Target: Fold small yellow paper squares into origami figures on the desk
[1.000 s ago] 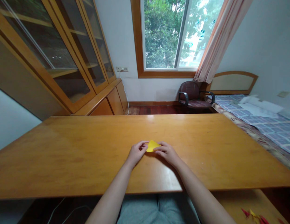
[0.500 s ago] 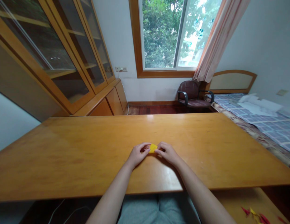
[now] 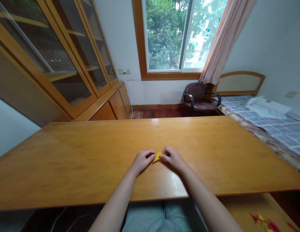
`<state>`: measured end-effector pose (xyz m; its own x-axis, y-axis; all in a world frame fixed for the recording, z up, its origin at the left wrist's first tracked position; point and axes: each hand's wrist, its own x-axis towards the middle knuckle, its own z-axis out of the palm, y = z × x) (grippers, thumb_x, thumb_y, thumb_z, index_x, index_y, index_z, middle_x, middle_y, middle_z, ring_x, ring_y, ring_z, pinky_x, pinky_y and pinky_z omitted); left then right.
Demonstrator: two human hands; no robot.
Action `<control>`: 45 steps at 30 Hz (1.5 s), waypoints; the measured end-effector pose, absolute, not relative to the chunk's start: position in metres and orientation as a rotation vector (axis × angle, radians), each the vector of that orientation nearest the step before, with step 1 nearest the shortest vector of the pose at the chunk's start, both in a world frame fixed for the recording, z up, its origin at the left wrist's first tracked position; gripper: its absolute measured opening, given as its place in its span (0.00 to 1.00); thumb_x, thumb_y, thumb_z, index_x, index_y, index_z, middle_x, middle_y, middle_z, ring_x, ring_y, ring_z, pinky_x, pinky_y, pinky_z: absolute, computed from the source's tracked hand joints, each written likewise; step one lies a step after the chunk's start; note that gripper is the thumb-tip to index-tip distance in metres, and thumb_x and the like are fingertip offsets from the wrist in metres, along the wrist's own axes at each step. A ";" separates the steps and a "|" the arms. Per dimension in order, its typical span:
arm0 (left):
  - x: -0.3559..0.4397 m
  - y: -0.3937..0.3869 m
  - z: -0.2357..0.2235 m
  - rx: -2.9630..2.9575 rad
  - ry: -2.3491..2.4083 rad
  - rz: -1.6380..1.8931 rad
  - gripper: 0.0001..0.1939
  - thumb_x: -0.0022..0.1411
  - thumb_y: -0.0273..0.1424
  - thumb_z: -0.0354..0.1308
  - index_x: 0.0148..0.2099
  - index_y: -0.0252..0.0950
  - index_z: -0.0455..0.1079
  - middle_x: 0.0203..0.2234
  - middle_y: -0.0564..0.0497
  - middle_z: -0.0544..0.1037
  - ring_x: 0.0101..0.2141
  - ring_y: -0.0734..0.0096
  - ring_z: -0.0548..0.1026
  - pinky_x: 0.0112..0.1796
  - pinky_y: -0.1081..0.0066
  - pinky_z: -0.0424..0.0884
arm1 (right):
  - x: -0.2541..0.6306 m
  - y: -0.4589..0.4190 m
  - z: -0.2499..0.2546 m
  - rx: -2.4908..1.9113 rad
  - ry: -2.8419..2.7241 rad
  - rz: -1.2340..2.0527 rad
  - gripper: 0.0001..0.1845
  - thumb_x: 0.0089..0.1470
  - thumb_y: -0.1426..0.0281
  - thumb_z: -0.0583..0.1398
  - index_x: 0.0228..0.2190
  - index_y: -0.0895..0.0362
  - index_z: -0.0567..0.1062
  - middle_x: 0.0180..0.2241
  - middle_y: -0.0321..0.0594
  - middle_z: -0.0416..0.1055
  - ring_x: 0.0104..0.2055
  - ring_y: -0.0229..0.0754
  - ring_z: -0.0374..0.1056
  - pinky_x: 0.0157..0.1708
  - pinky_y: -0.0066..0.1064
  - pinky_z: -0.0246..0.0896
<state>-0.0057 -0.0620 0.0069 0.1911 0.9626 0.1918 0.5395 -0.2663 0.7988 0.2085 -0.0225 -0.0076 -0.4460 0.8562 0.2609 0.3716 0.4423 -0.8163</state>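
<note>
A small folded piece of yellow paper (image 3: 158, 156) is held just over the wooden table (image 3: 91, 154), between both hands. My left hand (image 3: 143, 161) pinches its left side with thumb and fingertips. On the other side, my right hand (image 3: 172, 158) grips the right part, thumb in front and fingers curled behind. The paper shows a slanted edge with a point toward me; its far side is partly covered by the fingers.
At the lower right, red and yellow folded paper pieces (image 3: 270, 224) lie on a lower wooden surface (image 3: 246, 209). Beyond the table stand a brown armchair (image 3: 198, 96), a bed (image 3: 268, 119) and a glass-door cabinet (image 3: 74, 64). The table's front edge crosses under my forearms.
The yellow paper has turned between the fingers and now shows a narrower, pointed shape, its tip toward me. Both hands stay in nearly the same place.
</note>
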 end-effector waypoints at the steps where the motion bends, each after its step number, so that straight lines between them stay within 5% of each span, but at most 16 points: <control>1: -0.006 -0.062 0.007 1.904 1.404 0.942 0.10 0.64 0.34 0.57 0.41 0.39 0.78 0.36 0.50 0.83 0.38 0.67 0.79 0.42 0.70 0.72 | 0.209 -0.023 -0.007 -1.015 -2.015 0.907 0.08 0.54 0.69 0.64 0.27 0.57 0.70 0.27 0.34 0.67 0.31 0.38 0.62 0.33 0.29 0.56; 11: -0.005 -0.061 0.009 1.921 1.385 0.933 0.10 0.65 0.34 0.56 0.39 0.39 0.79 0.34 0.51 0.83 0.36 0.67 0.78 0.40 0.72 0.70 | 0.210 -0.023 -0.008 -0.860 -2.055 0.939 0.08 0.56 0.67 0.64 0.29 0.56 0.71 0.33 0.37 0.69 0.36 0.40 0.65 0.38 0.30 0.58; 34: -0.003 -0.061 0.007 1.981 1.338 0.927 0.08 0.63 0.32 0.58 0.36 0.39 0.79 0.32 0.50 0.81 0.34 0.68 0.77 0.39 0.71 0.69 | 0.208 -0.027 -0.009 -1.035 -2.127 0.845 0.07 0.54 0.67 0.65 0.29 0.57 0.73 0.28 0.36 0.71 0.31 0.38 0.65 0.32 0.29 0.57; 37: -0.005 -0.060 0.006 1.964 1.334 0.994 0.08 0.63 0.31 0.58 0.36 0.38 0.78 0.31 0.50 0.80 0.34 0.69 0.76 0.38 0.72 0.69 | 0.208 -0.028 -0.008 -1.034 -2.092 0.878 0.09 0.53 0.66 0.66 0.35 0.56 0.75 0.32 0.38 0.73 0.34 0.40 0.67 0.35 0.30 0.60; 41: -0.009 -0.057 0.005 1.877 1.354 1.107 0.09 0.62 0.33 0.58 0.35 0.37 0.78 0.30 0.50 0.79 0.32 0.70 0.76 0.35 0.72 0.69 | 0.209 -0.027 -0.007 -0.995 -1.965 1.003 0.25 0.52 0.66 0.67 0.51 0.55 0.71 0.37 0.39 0.73 0.36 0.40 0.69 0.38 0.31 0.64; 45: -0.012 -0.056 0.004 1.769 1.365 1.195 0.09 0.61 0.35 0.59 0.34 0.36 0.78 0.30 0.49 0.80 0.33 0.68 0.76 0.37 0.71 0.71 | 0.209 -0.025 -0.003 -0.989 -1.972 1.018 0.14 0.53 0.63 0.66 0.41 0.57 0.76 0.35 0.40 0.74 0.35 0.40 0.68 0.37 0.31 0.63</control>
<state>-0.0115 -0.0558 0.0039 0.0663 0.9541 0.2921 0.4154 -0.2925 0.8613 0.2095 -0.0254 -0.0030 -0.4657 0.8543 0.2310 0.3064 0.4005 -0.8635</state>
